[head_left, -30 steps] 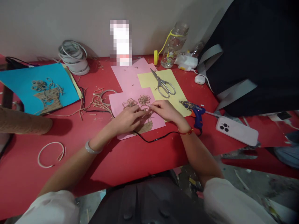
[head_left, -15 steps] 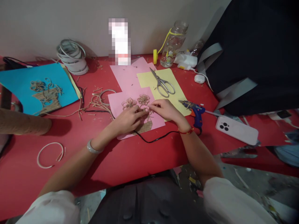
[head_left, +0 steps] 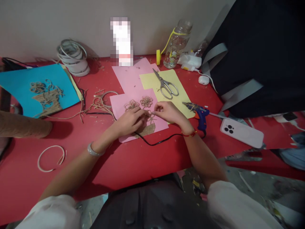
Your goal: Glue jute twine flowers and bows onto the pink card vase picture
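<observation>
Twine flowers point(head_left: 146, 101) lie on a pink sheet point(head_left: 162, 122), above a woven twine patch point(head_left: 148, 129) shaped like a pot. My left hand point(head_left: 131, 120) rests over the sheet, fingers bent together at a small twine loop point(head_left: 151, 117) and partly hiding the work. From the right, my right hand point(head_left: 168, 111) pinches at the same loop, thumb and forefinger closed. The exact bit between the fingertips is too small to make out clearly, but it looks like twine.
Scissors point(head_left: 165, 84) lie on a yellow sheet point(head_left: 183, 90). A blue glue gun point(head_left: 202, 119) sits right of my hand, its black cord crossing before the sheet. Around are a phone point(head_left: 241, 132), a glass bottle point(head_left: 175, 47), a blue sheet point(head_left: 14, 86) with twine work, and a twine-wrapped tube point(head_left: 23, 124).
My left fingers have drawn in and lifted slightly from the flower. My right fingers have curled more and shifted a little right. The sheet stays in place.
</observation>
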`<state>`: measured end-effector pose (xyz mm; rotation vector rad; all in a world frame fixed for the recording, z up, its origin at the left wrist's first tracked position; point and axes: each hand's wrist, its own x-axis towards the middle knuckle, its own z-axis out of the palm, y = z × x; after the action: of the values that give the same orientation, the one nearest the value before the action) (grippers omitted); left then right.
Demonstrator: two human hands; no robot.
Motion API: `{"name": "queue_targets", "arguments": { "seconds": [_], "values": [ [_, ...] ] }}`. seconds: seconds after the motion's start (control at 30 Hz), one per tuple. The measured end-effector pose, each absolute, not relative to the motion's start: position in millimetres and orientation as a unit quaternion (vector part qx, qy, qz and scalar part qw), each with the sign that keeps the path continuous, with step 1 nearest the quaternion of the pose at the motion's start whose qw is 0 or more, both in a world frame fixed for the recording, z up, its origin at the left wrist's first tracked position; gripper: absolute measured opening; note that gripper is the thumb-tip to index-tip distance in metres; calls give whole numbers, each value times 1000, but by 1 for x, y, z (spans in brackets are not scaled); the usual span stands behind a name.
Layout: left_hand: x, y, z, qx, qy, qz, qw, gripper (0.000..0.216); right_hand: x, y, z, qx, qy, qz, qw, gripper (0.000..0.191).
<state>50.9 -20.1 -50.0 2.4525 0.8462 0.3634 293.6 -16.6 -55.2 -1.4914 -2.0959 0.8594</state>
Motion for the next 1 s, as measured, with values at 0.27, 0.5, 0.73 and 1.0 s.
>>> {"name": "queue_targets", "arguments": {
  "seconds": [0.27,0.5,0.73,1.0],
  "values": [
    [51,-21,-53,894,339,165,241,30,293,-15,-58,-535,-751,323,214,18],
    [50,-20,-56,902,326,155,237,36,295,-15,-57,-539,-742,336,214,15],
    [50,-20,-61,904,323,160,230,38,294,-14,-60,-543,-739,335,217,11],
    [50,-20,-61,904,323,159,231,40,292,-14,-63,-538,-739,335,229,14]
  ]
}}
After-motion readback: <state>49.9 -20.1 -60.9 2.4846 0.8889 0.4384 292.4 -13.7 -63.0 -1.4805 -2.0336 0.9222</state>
